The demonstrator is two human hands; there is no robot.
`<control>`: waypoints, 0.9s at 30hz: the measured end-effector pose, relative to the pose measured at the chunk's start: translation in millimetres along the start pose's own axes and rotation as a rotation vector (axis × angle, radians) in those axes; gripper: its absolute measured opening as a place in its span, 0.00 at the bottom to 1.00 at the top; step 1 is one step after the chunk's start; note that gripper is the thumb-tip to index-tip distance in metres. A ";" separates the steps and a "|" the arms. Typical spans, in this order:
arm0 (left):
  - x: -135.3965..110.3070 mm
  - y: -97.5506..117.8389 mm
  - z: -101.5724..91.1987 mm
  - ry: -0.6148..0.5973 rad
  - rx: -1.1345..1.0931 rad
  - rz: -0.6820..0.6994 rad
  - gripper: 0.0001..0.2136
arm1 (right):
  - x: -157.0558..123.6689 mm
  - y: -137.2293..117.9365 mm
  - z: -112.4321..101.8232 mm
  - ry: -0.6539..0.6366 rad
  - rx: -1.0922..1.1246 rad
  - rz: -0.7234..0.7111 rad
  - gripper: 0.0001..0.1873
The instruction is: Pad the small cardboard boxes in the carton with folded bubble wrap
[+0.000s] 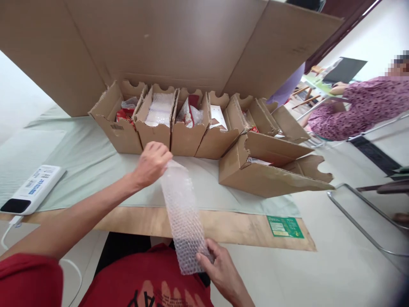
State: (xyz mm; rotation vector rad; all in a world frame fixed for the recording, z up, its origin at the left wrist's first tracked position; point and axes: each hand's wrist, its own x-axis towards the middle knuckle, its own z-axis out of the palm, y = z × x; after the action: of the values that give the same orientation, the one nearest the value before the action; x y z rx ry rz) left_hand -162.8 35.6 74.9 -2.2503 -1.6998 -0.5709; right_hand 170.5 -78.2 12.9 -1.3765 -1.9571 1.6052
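A long strip of clear bubble wrap (184, 209), perhaps a flat pouch, stretches between my two hands over the table's front edge. My left hand (154, 164) pinches its upper end, fingers closed, just in front of the cardboard bins. At the lower end, close to my red shirt, my right hand (220, 266) grips the other corner between thumb and fingers. Behind my left hand stands a cardboard bin (156, 136) with more bubble wrap (158, 108) in it.
Several cardboard bins line the table, holding red and white packets; one bin (255, 175) sits angled at the right. A white power bank (36, 187) with a cable lies left. A green card (285, 227) lies on the wooden edge. A person (370, 106) sits at far right.
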 end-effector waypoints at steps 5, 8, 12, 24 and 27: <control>4.9 63.0 26.4 0.152 -0.240 0.042 0.19 | -13.3 22.4 16.6 0.033 0.321 0.122 0.16; -42.2 90.1 27.6 0.044 -0.430 0.138 0.15 | -12.9 29.0 19.0 -0.006 0.461 0.124 0.20; -101.3 107.2 21.0 -0.220 -0.708 0.105 0.10 | -9.3 17.3 21.8 -0.135 0.644 0.112 0.22; -125.9 100.1 23.7 -0.269 -1.059 -0.390 0.35 | 69.3 -42.6 39.2 0.142 1.199 0.012 0.16; -125.5 113.4 31.5 -0.183 -0.935 -0.512 0.32 | 82.1 -36.1 38.7 0.115 1.180 0.019 0.21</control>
State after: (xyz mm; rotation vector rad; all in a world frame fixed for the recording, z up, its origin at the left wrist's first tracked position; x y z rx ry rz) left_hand -78.9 -89.9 -7.7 -2.4174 -2.4864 -1.5926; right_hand 83.2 -36.0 1.8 -0.9012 -0.6063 2.0421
